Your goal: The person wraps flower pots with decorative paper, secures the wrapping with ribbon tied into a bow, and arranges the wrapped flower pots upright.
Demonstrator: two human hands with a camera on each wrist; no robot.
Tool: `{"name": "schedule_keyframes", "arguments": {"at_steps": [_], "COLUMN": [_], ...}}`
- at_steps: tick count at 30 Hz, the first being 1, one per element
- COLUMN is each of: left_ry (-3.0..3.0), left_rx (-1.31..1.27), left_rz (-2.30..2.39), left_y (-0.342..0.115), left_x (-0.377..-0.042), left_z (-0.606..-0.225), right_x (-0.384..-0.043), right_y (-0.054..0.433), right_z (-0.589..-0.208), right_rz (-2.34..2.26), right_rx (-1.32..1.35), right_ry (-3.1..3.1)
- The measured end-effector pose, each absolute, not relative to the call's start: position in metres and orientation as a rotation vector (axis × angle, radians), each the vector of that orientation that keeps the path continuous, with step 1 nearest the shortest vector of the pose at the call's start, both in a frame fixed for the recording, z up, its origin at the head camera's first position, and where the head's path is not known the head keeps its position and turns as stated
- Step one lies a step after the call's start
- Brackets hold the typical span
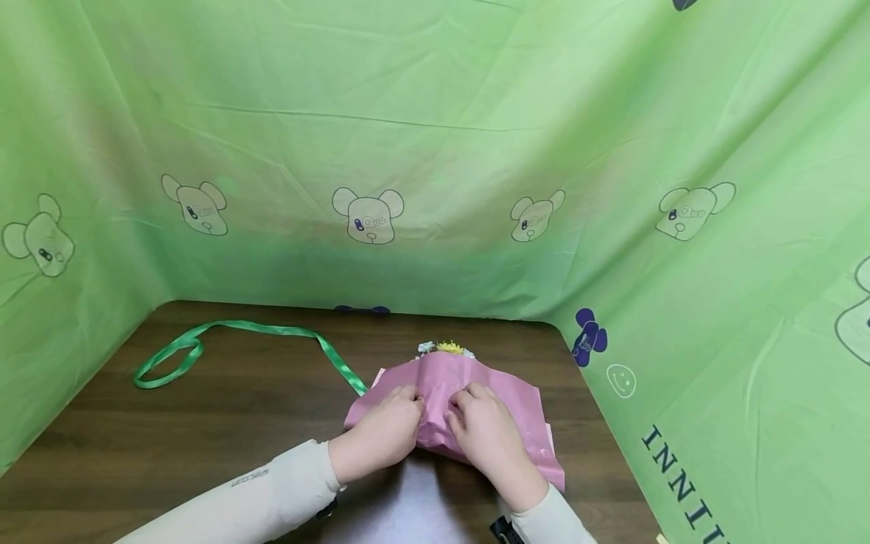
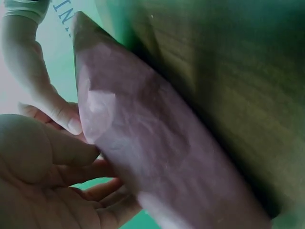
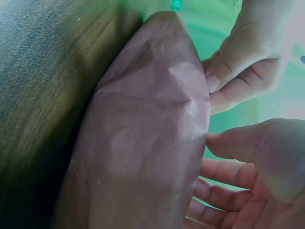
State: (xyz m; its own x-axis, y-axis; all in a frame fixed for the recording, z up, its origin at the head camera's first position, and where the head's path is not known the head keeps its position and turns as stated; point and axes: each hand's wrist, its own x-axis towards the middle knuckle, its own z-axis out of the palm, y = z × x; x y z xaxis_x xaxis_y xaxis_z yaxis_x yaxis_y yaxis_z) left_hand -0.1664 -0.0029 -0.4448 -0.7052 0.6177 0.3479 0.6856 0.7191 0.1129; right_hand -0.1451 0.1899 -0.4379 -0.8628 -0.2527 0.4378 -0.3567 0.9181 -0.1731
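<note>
A sheet of pink wrapping paper (image 1: 506, 389) lies around a small bunch of flowers; its yellow and white blossoms (image 1: 450, 347) peek out past the far edge. My left hand (image 1: 384, 434) pinches the paper's near part between thumb and fingers. Close beside it, my right hand (image 1: 491, 434) also grips the paper, thumb on one face and fingers on the other in the right wrist view. Both wrist views show the creased pink paper (image 2: 143, 119) bulging out over the tabletop. The flower stems are hidden inside the wrapping.
A green ribbon (image 1: 261, 326) trails across the wooden table (image 1: 272, 408) at the left, looped at its far end, its other end running to the paper. Green printed cloth (image 1: 435, 151) hangs around the back and sides.
</note>
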Motion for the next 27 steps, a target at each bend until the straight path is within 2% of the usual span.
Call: {"name": "schedule_keyframes", "arguments": {"at_steps": [19, 27], "left_ry": [-2.728, -2.826], "left_rx": [-0.981, -0.867], "left_rz": [-0.493, -0.771], "left_y": [-0.007, -0.003], "left_x": [-0.171, -0.175], "left_z": [-0.447, -0.455], "right_x": [-0.147, -0.148], "right_y": [0.195, 0.196], "right_z": [-0.44, -0.438], "right_rz": [0.386, 0.393], "right_rx": [0.412, 0.454], "right_ry": [-2.693, -2.677]}}
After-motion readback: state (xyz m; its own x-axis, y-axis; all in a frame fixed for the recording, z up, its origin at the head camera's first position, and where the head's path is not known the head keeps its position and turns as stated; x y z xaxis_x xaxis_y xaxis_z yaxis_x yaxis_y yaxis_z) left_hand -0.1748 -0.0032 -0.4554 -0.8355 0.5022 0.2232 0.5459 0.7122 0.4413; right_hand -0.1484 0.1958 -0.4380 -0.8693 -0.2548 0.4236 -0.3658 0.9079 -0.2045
